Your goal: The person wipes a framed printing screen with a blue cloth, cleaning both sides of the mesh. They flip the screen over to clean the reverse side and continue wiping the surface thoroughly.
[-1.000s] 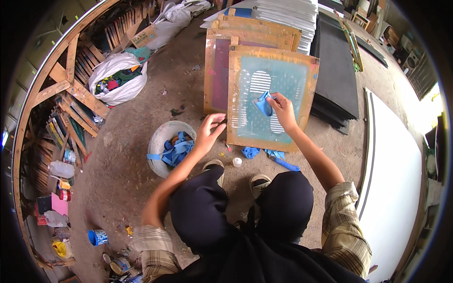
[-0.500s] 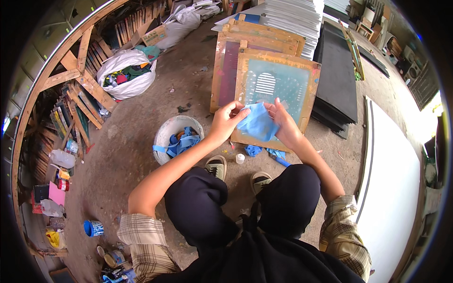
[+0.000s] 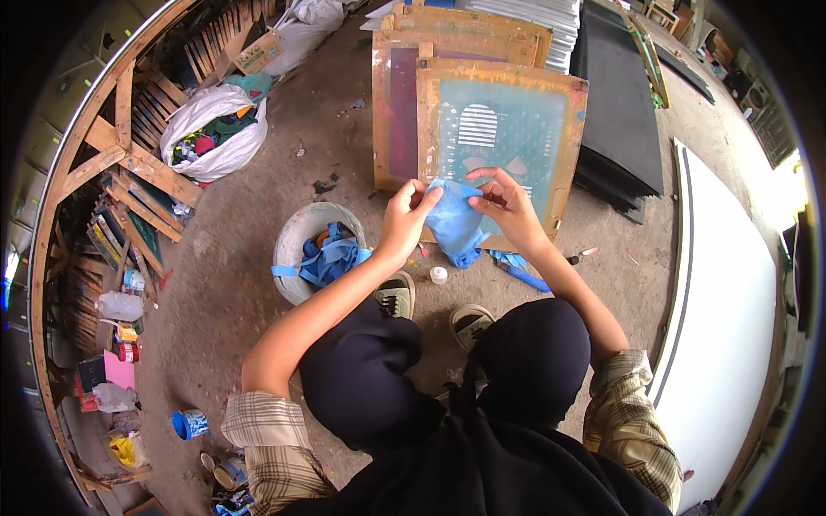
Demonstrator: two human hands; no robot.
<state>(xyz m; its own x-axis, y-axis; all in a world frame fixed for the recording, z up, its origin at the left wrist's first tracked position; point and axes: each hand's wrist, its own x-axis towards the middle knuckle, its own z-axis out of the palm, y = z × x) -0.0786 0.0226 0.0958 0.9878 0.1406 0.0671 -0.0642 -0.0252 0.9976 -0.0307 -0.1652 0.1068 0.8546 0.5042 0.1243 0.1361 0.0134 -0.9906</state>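
Observation:
A light blue cloth [image 3: 453,222] hangs between my two hands, in front of a wooden-framed printing screen [image 3: 542,129]. My left hand [image 3: 404,222] pinches its upper left corner between thumb and fingers. At the upper right edge, my right hand [image 3: 509,209] grips it with thumb and forefinger, the other fingers curled loosely. Just below the cloth lies a crumpled darker blue rag [image 3: 465,258], partly hidden. On the floor nearby stand a small white bottle [image 3: 439,275] and a blue strip-like tool [image 3: 527,277]. To the left, a whitish bucket [image 3: 284,245] holds blue cloth strips [image 3: 334,258].
More framed screens [image 3: 385,120] lean behind the front one. Black sheets [image 3: 615,129] are stacked at the far right, and a large white board [image 3: 718,318] lies on the right. A white sack of fabric scraps [image 3: 249,142], a wooden rack [image 3: 125,107] and a blue paint tub [image 3: 191,424] are leftward.
My right hand has shifted its hold to the cloth's upper edge, its fingers now curled. The cloth hangs narrower and more upright. The view has tilted slightly downward.

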